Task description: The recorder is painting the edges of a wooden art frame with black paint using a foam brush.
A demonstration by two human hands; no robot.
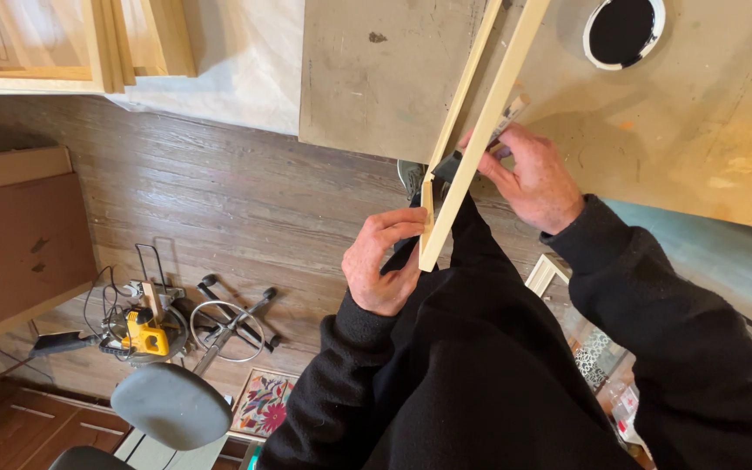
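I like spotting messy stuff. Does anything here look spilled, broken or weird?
The tabletop is blotched with old stains and yellow smears. Nothing looks freshly spilled or broken. The left hand and right hand hold pale wood strips steady.

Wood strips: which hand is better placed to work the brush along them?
Right. The right hand already holds the brush against the wood strips, while the left hand pinches their near end, steadying them.

Worn grey-brown plank floor (219, 191), a paint-stained worktop (707, 113) (daylit), pale wooden cabinet frames (63, 43), a grey stool (170, 405).
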